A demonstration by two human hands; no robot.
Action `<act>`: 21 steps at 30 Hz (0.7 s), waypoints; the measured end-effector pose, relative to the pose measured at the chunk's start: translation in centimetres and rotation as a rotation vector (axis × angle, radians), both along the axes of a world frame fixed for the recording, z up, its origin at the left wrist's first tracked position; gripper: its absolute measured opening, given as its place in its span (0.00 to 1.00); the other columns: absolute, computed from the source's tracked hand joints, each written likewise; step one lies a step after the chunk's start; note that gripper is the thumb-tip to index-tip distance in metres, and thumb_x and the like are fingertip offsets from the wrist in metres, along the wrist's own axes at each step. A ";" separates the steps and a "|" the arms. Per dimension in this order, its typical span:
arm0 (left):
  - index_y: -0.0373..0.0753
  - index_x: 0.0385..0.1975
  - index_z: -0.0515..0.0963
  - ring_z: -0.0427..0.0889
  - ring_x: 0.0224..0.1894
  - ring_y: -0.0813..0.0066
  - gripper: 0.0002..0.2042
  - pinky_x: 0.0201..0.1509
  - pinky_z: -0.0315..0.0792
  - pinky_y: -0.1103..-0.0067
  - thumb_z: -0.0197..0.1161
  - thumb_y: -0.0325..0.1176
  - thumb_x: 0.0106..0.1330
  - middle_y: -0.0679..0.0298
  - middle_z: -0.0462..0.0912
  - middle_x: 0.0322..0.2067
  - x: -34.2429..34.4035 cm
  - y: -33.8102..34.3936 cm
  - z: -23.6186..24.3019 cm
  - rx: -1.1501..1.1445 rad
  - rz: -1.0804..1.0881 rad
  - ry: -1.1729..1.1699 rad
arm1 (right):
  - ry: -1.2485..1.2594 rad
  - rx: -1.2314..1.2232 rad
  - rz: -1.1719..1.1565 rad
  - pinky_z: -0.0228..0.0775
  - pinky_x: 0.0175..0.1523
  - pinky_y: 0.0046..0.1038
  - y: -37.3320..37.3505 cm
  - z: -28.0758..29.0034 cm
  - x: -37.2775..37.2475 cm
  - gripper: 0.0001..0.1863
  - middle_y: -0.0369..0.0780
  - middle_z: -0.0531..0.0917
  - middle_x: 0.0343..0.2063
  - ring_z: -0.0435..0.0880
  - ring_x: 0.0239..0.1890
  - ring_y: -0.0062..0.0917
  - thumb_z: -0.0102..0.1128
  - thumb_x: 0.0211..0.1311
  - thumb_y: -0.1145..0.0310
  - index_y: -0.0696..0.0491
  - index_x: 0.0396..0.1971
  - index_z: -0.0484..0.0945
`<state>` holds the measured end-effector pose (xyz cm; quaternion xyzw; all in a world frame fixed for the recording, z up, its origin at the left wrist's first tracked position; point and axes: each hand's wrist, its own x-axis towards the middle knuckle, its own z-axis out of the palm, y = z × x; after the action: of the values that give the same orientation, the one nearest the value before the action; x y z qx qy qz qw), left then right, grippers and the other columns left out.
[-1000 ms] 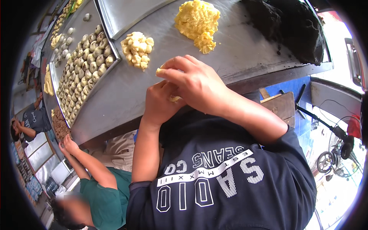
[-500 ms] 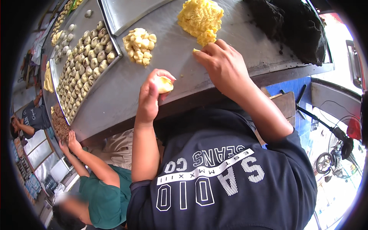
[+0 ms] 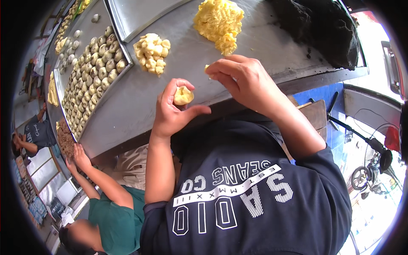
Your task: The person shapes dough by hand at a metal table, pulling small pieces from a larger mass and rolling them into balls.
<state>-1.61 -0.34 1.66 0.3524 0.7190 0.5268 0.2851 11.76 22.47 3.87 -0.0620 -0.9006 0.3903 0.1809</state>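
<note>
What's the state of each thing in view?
Left hand, curled around dough
Dough, hollowed
Right hand, pinching yellow bit
Yellow bit, held at fingertips
Yellow heap, lumpy
Pale pieces, heaped
Black mound, piled
Tray, partly filled
Balls, crowded together
Fan, can't tell if running

- Two o'clock: a lumpy black mass (image 3: 318, 34) on the table's far end.
- Three o'clock: a wooden board (image 3: 315, 119) beside blue tiles (image 3: 316, 94); farther out, a standing fan (image 3: 385, 160).
- Between three and four: a motorcycle wheel (image 3: 360, 179).
- Between seven and eight: a person in a green shirt (image 3: 120, 221).
- Nine o'clock: a brown crumbly heap (image 3: 65, 138); beyond it, a person in dark grey (image 3: 39, 131).
- Eleven o'clock: a metal tray (image 3: 138, 17).
</note>
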 end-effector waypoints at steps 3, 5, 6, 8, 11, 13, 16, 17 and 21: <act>0.40 0.39 0.84 0.81 0.29 0.75 0.25 0.34 0.75 0.72 0.98 0.37 0.49 0.69 0.83 0.26 -0.3 1.1 -1.7 0.140 0.029 0.360 | -0.014 -0.275 0.143 0.86 0.50 0.47 -1.2 1.8 -0.2 0.05 0.46 0.91 0.37 0.93 0.43 0.50 0.74 0.68 0.73 0.55 0.41 0.91; 0.40 0.35 0.83 0.83 0.29 0.69 0.26 0.35 0.77 0.70 0.98 0.39 0.46 0.65 0.83 0.26 0.4 1.5 -1.5 0.108 0.020 0.346 | -0.092 -0.278 0.192 0.86 0.50 0.47 -2.5 1.8 -0.3 0.06 0.48 0.90 0.36 0.93 0.43 0.50 0.75 0.65 0.73 0.55 0.40 0.90; 0.40 0.30 0.82 0.85 0.29 0.63 0.26 0.36 0.79 0.67 0.98 0.40 0.43 0.62 0.84 0.26 0.5 1.8 -1.2 0.077 0.013 0.338 | -0.109 -0.228 0.202 0.86 0.52 0.46 -2.8 1.3 -0.5 0.09 0.47 0.90 0.38 0.92 0.45 0.49 0.77 0.62 0.72 0.55 0.41 0.88; 0.40 0.28 0.80 0.86 0.29 0.60 0.28 0.36 0.80 0.67 0.98 0.43 0.43 0.62 0.84 0.27 0.4 1.7 -0.8 0.058 -0.033 0.367 | -0.121 -0.265 0.142 0.85 0.53 0.46 -2.4 1.4 -0.7 0.12 0.46 0.90 0.39 0.92 0.47 0.48 0.78 0.61 0.72 0.55 0.43 0.87; 0.40 0.26 0.76 0.86 0.30 0.55 0.31 0.36 0.80 0.65 0.97 0.48 0.42 0.61 0.84 0.27 0.6 1.5 -0.5 0.010 -0.105 0.426 | -0.178 -0.318 0.078 0.84 0.57 0.44 -2.6 0.7 -1.3 0.20 0.44 0.89 0.44 0.90 0.53 0.45 0.82 0.56 0.70 0.54 0.48 0.84; 0.40 0.25 0.74 0.86 0.30 0.54 0.32 0.36 0.79 0.64 0.97 0.50 0.43 0.61 0.84 0.27 0.9 1.4 -0.8 -0.010 -0.134 0.450 | -0.077 -0.195 0.080 0.83 0.60 0.45 -3.6 -0.1 -2.2 0.21 0.45 0.88 0.46 0.89 0.56 0.45 0.83 0.55 0.69 0.54 0.47 0.84; 0.39 0.25 0.74 0.85 0.30 0.53 0.33 0.36 0.78 0.62 0.95 0.54 0.43 0.61 0.84 0.27 0.7 1.3 -1.1 -0.006 -0.096 0.457 | -0.065 -0.074 0.108 0.83 0.62 0.46 -2.7 1.4 -2.3 0.23 0.45 0.88 0.48 0.88 0.58 0.46 0.84 0.55 0.68 0.53 0.51 0.86; 0.39 0.26 0.75 0.84 0.29 0.55 0.32 0.35 0.77 0.63 0.94 0.54 0.45 0.62 0.83 0.26 0.5 1.4 -0.9 -0.003 -0.119 0.420 | -0.046 0.023 0.138 0.83 0.62 0.46 -1.8 2.0 -2.1 0.24 0.44 0.88 0.49 0.88 0.58 0.46 0.85 0.55 0.66 0.53 0.52 0.87; 0.37 0.27 0.77 0.78 0.27 0.63 0.29 0.35 0.74 0.69 0.90 0.54 0.54 0.63 0.77 0.25 -0.6 1.4 -2.2 0.158 -0.135 0.146 | -0.036 0.407 -0.067 0.85 0.60 0.44 3.5 0.5 -2.8 0.14 0.40 0.90 0.49 0.89 0.57 0.41 0.75 0.66 0.70 0.52 0.50 0.92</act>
<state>-2.24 1.05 -0.49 0.4589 0.6687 0.5344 0.2381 8.99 25.95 4.36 -0.0612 -0.9614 0.1928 0.1867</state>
